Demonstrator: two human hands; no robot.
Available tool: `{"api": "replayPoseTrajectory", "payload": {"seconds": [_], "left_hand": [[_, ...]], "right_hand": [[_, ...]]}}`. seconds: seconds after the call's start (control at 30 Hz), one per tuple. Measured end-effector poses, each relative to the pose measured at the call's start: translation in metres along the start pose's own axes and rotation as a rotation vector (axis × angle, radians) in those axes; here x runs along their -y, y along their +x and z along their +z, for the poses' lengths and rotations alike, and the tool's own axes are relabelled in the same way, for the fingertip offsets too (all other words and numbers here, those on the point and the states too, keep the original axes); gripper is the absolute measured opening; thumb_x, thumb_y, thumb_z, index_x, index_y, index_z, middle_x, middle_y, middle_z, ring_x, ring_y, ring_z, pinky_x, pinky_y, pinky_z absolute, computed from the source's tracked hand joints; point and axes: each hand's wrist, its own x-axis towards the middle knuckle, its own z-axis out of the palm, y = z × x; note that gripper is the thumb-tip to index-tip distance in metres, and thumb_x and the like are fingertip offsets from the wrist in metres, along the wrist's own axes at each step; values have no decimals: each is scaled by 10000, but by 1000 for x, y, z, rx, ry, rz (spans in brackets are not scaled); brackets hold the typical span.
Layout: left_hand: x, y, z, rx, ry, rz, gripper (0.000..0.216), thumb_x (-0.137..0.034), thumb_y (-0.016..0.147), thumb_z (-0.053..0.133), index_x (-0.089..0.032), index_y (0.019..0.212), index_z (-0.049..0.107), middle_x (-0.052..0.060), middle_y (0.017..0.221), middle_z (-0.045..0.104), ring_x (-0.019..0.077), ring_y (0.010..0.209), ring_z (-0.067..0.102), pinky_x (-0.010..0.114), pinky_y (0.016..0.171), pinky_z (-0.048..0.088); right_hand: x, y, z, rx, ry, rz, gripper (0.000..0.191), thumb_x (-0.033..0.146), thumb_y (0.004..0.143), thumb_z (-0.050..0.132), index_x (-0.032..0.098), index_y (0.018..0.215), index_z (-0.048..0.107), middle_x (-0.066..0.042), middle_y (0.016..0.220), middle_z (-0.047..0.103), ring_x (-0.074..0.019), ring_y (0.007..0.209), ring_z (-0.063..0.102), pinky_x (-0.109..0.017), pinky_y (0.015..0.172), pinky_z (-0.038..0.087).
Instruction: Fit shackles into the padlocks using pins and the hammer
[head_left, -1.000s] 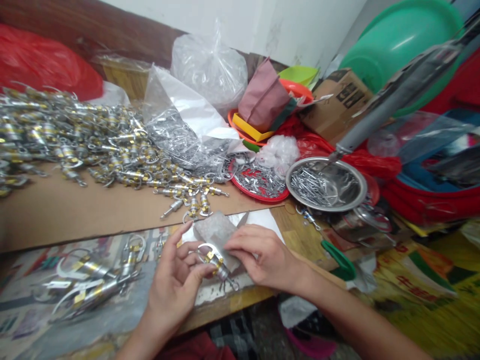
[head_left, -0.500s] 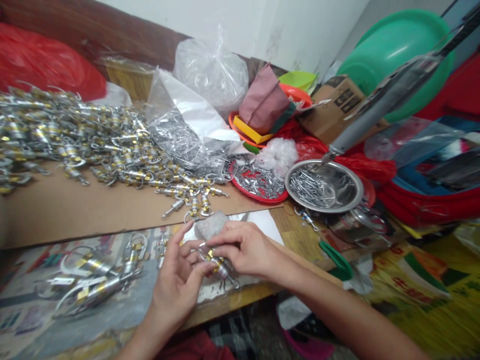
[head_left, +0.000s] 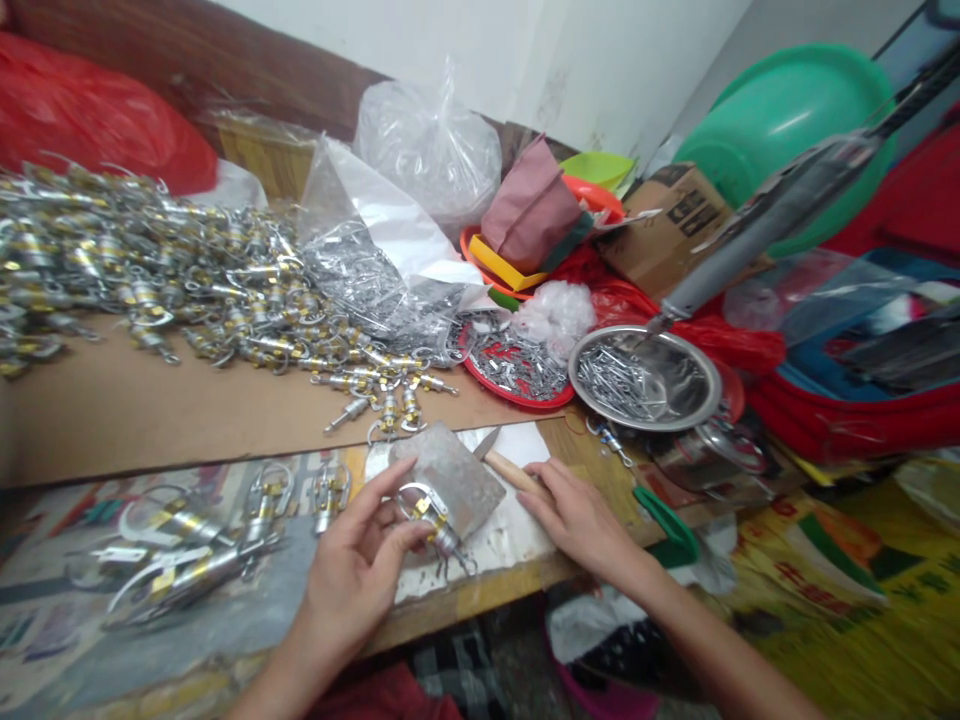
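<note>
Presently, a silver-and-yellow metal fitting (head_left: 435, 519) is pinched between the thumb and fingers of the left hand (head_left: 366, 535), with its curved hook toward the top and its small ring end toward the table (head_left: 596, 465) edge. It is held at the near side of a flat grey block (head_left: 469, 482); whether the two touch cannot be told. A wooden-handled tool (head_left: 516, 474) is laid on a white sheet (head_left: 525, 442), its blade tip beside the block, and its handle end is met by the partly curled fingers and thumb of the right hand (head_left: 581, 508); whether it is gripped or only touched cannot be told. More fittings are heaped on a cardboard sheet (head_left: 150, 420). Small metal parts are spread in a red tray (head_left: 536, 403), beside which slender pins are held in a steel bowl (head_left: 686, 382).
</note>
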Motion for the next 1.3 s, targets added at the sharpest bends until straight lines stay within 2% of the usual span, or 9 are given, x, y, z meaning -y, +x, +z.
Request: {"api": "replayPoseTrajectory", "payload": {"seconds": [0.13, 0.27, 0.4, 0.53, 0.67, 0.8, 0.9, 1.07, 1.3], "left_hand": [[-2, 0, 1, -10, 6, 1, 455, -147, 696, 606, -196, 1130, 479, -9, 798, 627, 128, 666, 634, 231, 600, 557], [-3, 0, 2, -19, -21, 15, 484, -135, 688, 608, -203, 1141, 455, -20, 799, 609, 116, 655, 629, 224, 590, 559], [-5, 0, 3, -9, -28, 20, 481, -130, 696, 605, -205, 1146, 451, -14, 806, 620, 117, 671, 633, 226, 612, 558], [-5, 0, 2, -5, -29, 1, 486, -137, 705, 601, -207, 1159, 444, -3, 827, 629, 122, 687, 631, 230, 624, 555], [-4, -1, 2, -1, -31, -3, 489, -148, 719, 593, -212, 1176, 430, 0, 845, 615, 115, 665, 618, 245, 627, 557], [-3, -2, 3, -11, -12, 12, 487, -141, 718, 597, -234, 1170, 441, -4, 867, 601, 120, 693, 625, 239, 617, 555], [-3, -2, 2, -21, 0, 30, 444, -136, 714, 592, -241, 1127, 468, -20, 808, 621, 116, 657, 627, 234, 604, 555], [-1, -1, -3, -21, 219, 91, 115, -181, 701, 617, -195, 815, 618, -2, 771, 622, 113, 586, 619, 207, 554, 535], [-9, 1, -5, 48, 238, 32, 97, -219, 695, 638, -194, 788, 624, -18, 666, 652, 128, 570, 647, 207, 573, 535]], "right_hand": [[11, 0, -13, -143, 99, 34, 215, 219, 840, 475, 170, 1049, 500, -75, 972, 618, -205, 849, 609, -321, 726, 475], [32, -9, -30, -296, 165, -191, 324, 155, 852, 454, 205, 1171, 480, -56, 1053, 619, -169, 928, 596, -273, 782, 470], [47, -19, -33, -249, 94, -394, 487, 42, 830, 386, 232, 1277, 424, -56, 991, 623, -157, 863, 594, -267, 718, 484], [48, -25, -30, -200, -17, -421, 549, 17, 804, 378, 243, 1304, 402, -69, 947, 622, -176, 809, 589, -291, 667, 486], [51, -30, -36, -311, 74, -439, 618, -15, 791, 401, 298, 1322, 361, -56, 998, 610, -159, 872, 581, -272, 702, 480], [55, -35, -39, -470, 191, -420, 678, -39, 766, 465, 346, 1313, 357, -42, 1042, 590, -149, 919, 570, -258, 720, 470], [51, -30, -30, -378, 257, -321, 577, 21, 807, 454, 335, 1288, 398, -35, 1023, 605, -151, 902, 579, -268, 729, 469], [46, 2, -10, -231, 479, 100, 471, 325, 789, 559, 179, 1226, 463, -106, 1182, 548, -224, 1047, 532, -373, 888, 427], [70, 26, -10, -156, 337, 75, 694, 449, 640, 677, 240, 1254, 431, -89, 1168, 529, -255, 1014, 518, -400, 844, 408]]}}
